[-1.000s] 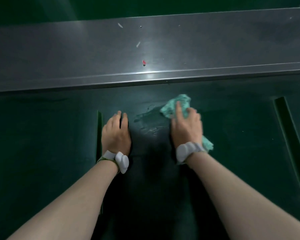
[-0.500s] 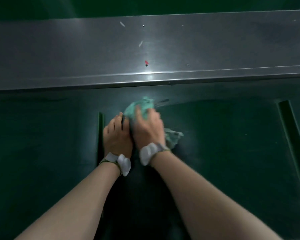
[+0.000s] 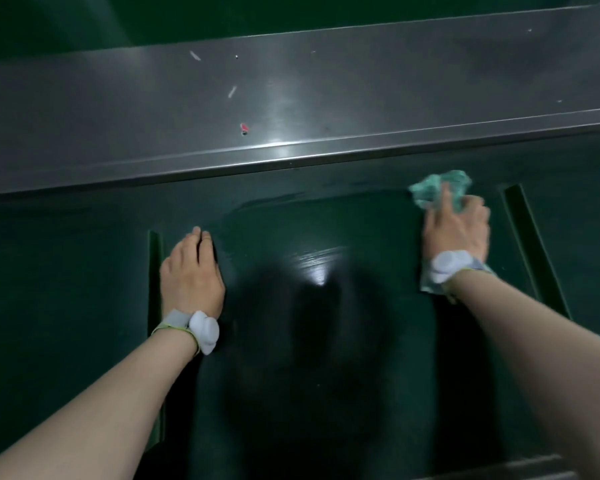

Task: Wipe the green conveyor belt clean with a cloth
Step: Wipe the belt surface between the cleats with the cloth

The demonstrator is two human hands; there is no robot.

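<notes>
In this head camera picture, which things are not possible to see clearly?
- Teal crumpled cloth: its middle is hidden under the right hand, which is blurred.
- Green conveyor belt: a dark shadow hides its near middle; the frame edges cut it off.
- Small specks on the grey metal rail: too small to identify.
- Left hand: fingertips unclear.

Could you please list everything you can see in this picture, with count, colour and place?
Dark green conveyor belt: one, fills the lower part of the view, wet sheen in its middle.
Raised green cleats: two, one beside each hand.
Grey brushed-metal side rail: one, runs across the top, with a few pale specks and a small red mark.
Crumpled teal cloth: one, on the belt at right, under the right hand.
White wrist bands: two, one on each wrist.
Left hand: flat on the belt, empty.
Right hand: pressing the cloth.
</notes>
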